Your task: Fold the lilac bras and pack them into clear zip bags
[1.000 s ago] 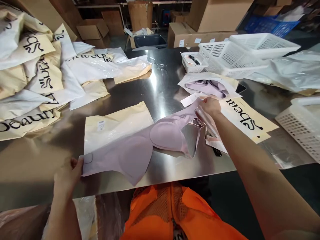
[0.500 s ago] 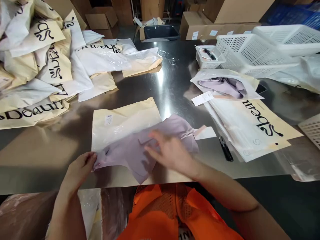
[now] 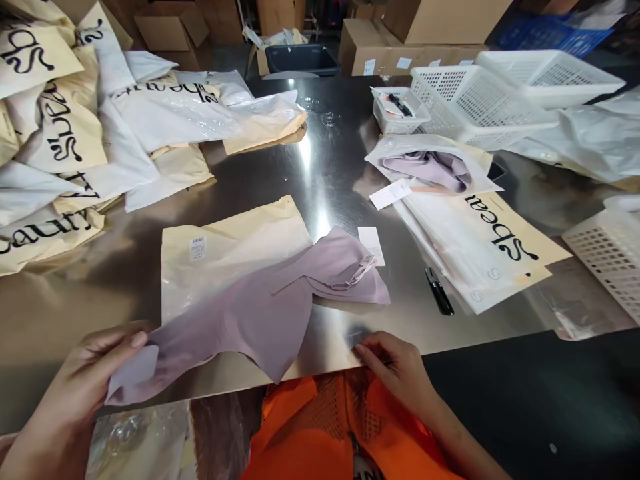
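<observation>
Pinching one end of the lavender bra (image 3: pixel 265 320) at lower left, our left hand (image 3: pixel 83 380) has a closed grip; the bra lies rightward across the desk (image 3: pixel 400 307) at centre. Lower right of centre, our right hand (image 3: pixel 397 367) curls its fingers; we cannot tell whether its grip holds anything.

We see smooth, matt lilac cloth in the bra (image 3: pixel 260 313), and matt paper or card in its white tag (image 3: pixel 372 246). Our tabletop (image 3: pixel 270 177) looks like polished metal, glossy with streaked reflections. The cream packet (image 3: pixel 225 243) has a slightly creased, softly shiny plastic look. We find perforated, hard plastic in the white basket (image 3: pixel 480 100), glossy black on the pen (image 3: pixel 439 292), and open mesh cloth in our orange vest (image 3: pixel 316 415).
</observation>
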`<state>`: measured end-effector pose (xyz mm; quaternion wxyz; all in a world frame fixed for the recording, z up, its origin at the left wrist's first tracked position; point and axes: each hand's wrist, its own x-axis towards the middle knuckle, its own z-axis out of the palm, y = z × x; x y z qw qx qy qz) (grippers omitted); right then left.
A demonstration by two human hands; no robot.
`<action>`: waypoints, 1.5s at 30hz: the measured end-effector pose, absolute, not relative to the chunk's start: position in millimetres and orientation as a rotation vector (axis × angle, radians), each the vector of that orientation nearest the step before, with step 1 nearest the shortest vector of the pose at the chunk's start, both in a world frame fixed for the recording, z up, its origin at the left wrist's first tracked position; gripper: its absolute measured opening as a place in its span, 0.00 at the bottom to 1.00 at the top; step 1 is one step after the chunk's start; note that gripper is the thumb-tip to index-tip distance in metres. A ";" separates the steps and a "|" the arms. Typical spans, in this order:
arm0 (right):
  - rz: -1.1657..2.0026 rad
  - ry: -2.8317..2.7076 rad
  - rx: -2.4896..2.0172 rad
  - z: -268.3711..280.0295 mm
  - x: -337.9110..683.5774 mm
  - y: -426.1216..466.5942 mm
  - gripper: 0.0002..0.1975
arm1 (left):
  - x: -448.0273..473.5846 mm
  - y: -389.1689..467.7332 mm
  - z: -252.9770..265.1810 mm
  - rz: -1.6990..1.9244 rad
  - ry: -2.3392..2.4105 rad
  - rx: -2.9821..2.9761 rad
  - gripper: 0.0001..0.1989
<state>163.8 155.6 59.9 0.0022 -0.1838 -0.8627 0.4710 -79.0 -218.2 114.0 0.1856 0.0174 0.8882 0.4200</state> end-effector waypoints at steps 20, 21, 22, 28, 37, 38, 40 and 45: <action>2.156 -2.220 -0.640 41.9 147.3 115.8 0.15 | -97.6 -45.7 159.3 1.599 1.959 0.999 0.10; 2.335 -2.020 -0.709 38.7 142.7 109.3 0.20 | -99.6 -25.6 152.1 1.514 2.002 0.965 0.11; 2.490 -1.827 -0.760 35.7 138.0 103.5 0.25 | -101.4 -7.2 144.2 1.407 2.034 0.951 0.11; 2.462 -1.707 -0.709 34.0 123.7 90.3 0.25 | -118.3 33.4 109.7 0.917 2.240 1.089 0.16; 0.427 -2.633 0.191 50.6 97.3 127.1 0.24 | -113.0 -67.2 108.9 0.868 2.484 0.803 0.21; 0.393 -2.649 0.188 51.9 92.5 129.3 0.23 | -108.3 -79.7 108.3 0.880 2.521 0.770 0.22; 0.379 -2.643 0.207 54.8 86.9 131.1 0.20 | -101.0 -102.0 106.4 0.915 2.619 0.684 0.21; 0.231 -2.691 0.397 52.6 65.7 130.5 0.21 | -99.4 -131.6 93.9 1.085 2.637 0.478 0.20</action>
